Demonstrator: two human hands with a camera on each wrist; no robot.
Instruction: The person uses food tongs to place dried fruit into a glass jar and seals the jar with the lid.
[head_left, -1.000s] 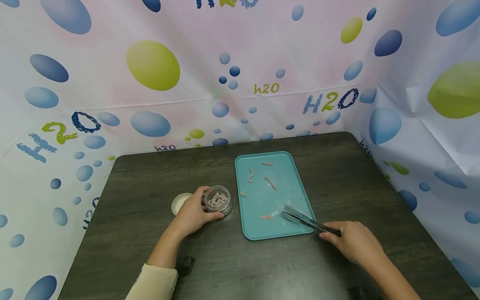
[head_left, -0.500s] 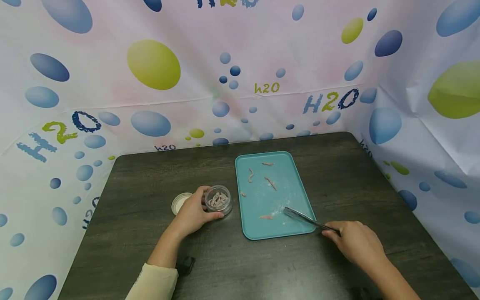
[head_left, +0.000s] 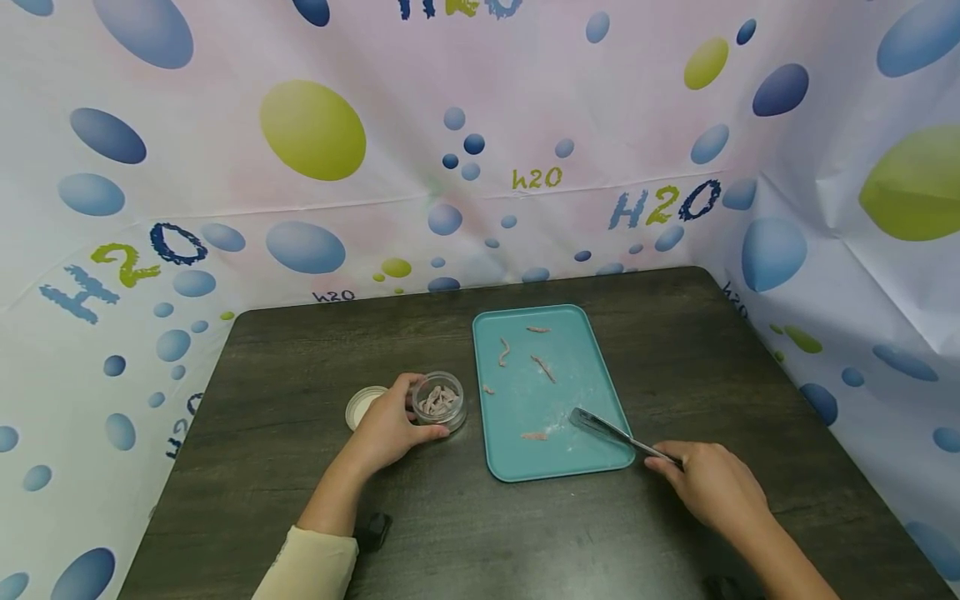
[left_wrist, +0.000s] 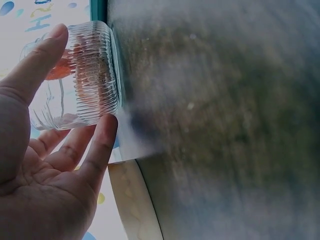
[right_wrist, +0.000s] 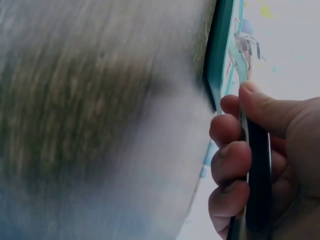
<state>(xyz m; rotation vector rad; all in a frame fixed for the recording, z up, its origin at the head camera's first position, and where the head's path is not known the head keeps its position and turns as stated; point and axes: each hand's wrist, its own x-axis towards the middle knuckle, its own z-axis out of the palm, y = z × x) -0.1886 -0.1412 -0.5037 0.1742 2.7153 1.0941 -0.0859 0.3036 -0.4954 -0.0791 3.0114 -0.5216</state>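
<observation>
In the head view my left hand (head_left: 392, 425) holds a small clear glass jar (head_left: 439, 402) on the table, thumb on the near side and fingers on the far side. Pale pinkish strips lie inside it. The left wrist view shows the ribbed wall of the jar (left_wrist: 92, 75) between thumb and fingers. My right hand (head_left: 712, 483) grips metal tongs (head_left: 611, 430) by the dark handle, fingers curled round it. Their head is over the near right part of a turquoise tray (head_left: 592, 446). In the right wrist view the tongs (right_wrist: 259, 175) have slotted tips.
Several pinkish strips, one of them a worm-like strip (head_left: 543, 368), lie scattered on the tray among white powdery smears. A round pale lid (head_left: 362, 405) rests left of the jar. The dark wooden table (head_left: 315, 358) meets a patterned sheet (head_left: 420, 208) behind.
The two arms of the tongs, apart a second ago, have come together. Their head has stayed near the same spot over the tray. My left hand and the jar have not visibly moved.
</observation>
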